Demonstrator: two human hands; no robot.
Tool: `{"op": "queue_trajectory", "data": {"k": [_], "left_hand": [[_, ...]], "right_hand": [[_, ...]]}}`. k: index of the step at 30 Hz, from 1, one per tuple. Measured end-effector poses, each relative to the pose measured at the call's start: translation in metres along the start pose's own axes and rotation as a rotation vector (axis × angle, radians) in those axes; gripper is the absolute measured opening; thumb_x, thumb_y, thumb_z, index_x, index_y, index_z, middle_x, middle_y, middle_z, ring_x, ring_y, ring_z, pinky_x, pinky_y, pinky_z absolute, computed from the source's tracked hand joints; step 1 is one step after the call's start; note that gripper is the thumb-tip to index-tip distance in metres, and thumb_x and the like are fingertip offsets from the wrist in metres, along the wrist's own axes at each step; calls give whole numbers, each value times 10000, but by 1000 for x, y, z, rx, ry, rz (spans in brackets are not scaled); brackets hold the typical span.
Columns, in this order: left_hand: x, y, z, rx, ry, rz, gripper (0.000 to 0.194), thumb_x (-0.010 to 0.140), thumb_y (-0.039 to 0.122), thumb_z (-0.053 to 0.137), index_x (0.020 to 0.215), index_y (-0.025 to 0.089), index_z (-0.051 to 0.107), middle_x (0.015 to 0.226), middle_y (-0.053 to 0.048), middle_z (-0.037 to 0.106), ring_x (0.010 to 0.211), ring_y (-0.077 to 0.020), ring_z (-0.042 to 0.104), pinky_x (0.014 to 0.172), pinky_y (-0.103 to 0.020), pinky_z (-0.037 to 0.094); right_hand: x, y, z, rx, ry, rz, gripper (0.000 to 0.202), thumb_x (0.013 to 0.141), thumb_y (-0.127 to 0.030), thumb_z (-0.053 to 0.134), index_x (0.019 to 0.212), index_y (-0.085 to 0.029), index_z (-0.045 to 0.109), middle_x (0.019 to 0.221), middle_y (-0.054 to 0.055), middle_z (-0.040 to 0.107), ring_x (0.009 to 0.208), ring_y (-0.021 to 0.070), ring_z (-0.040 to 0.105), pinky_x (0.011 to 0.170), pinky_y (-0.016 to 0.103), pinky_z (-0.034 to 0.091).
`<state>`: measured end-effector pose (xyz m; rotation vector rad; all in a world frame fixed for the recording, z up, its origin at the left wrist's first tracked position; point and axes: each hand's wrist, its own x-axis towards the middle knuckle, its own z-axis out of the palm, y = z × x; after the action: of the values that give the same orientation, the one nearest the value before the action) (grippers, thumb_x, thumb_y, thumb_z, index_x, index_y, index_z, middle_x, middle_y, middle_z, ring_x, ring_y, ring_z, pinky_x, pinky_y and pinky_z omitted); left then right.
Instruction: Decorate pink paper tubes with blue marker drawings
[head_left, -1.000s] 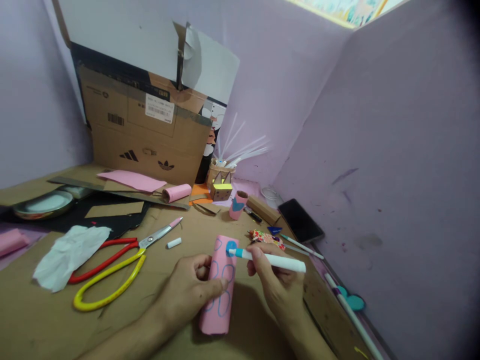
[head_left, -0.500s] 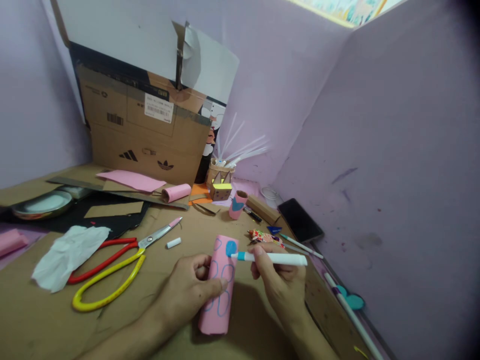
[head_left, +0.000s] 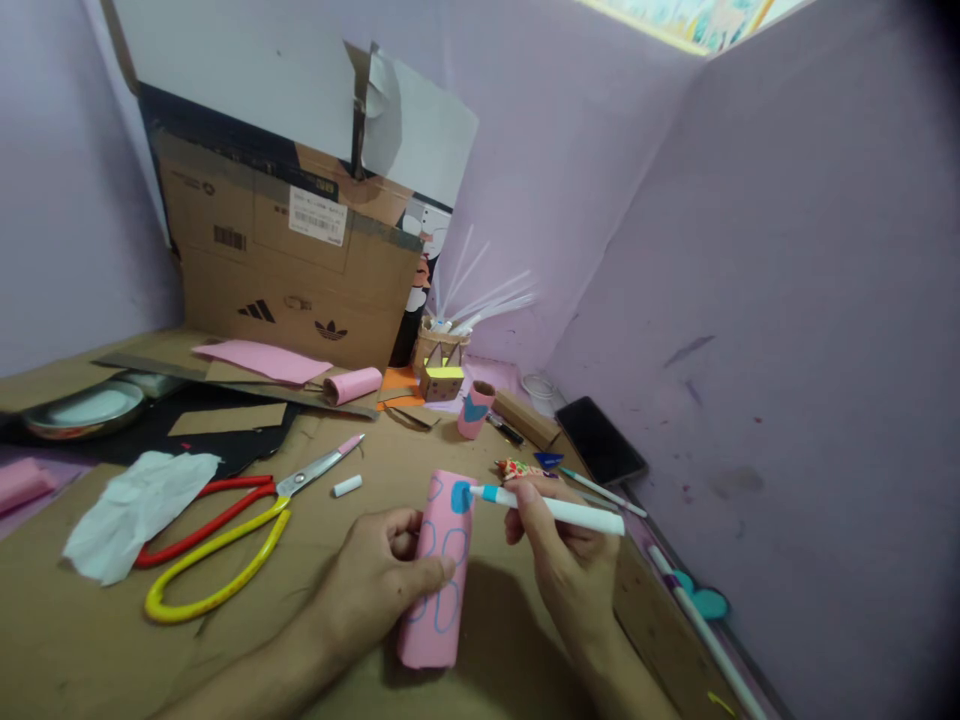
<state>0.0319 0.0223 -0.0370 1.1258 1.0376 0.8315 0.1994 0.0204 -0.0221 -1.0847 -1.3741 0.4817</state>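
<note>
My left hand is closed round the left side of a pink paper-covered tube, its thumb lying across the front. Blue outlined ovals run down the tube, and one spot near the top is filled in blue. In my right hand is a white marker with a blue band, pinched between thumb and fingers. The marker's tip is at the right edge of the blue spot. A small white cap lies on the cardboard left of the tube.
Red-and-yellow-handled scissors and crumpled white tissue lie left. Behind are a short pink tube, another pink roll and a small cardboard box. A phone rests at right, near a large upright carton.
The marker's tip has moved up and slightly right along the blue spot, and its rear end has dipped. My right hand has shifted slightly right. My left hand and the tube have stayed put.
</note>
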Motion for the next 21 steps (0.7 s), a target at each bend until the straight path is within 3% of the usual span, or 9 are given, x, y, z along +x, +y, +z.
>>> {"op": "queue_trajectory", "data": {"k": [9,21], "left_hand": [[0,-1,0,11,3,-5,249,620,267,680,804,126,589,723,-48,648,723,-222,618,635,-303,487],[-2,1,1,7,-4,0,238,624,279,678,787,124,598,706,-43,636,712,-216,609,632,-299,476]], "right_hand": [[1,-2,0,11,8,-23,242,852,-276,539,650,-165,613,474,-35,511,429,93,475,417,205,370],[-2,2,0,22,-117,-45,190,867,-239,535,713,-179,630,524,-36,520,490,102,487,476,221,380]]}}
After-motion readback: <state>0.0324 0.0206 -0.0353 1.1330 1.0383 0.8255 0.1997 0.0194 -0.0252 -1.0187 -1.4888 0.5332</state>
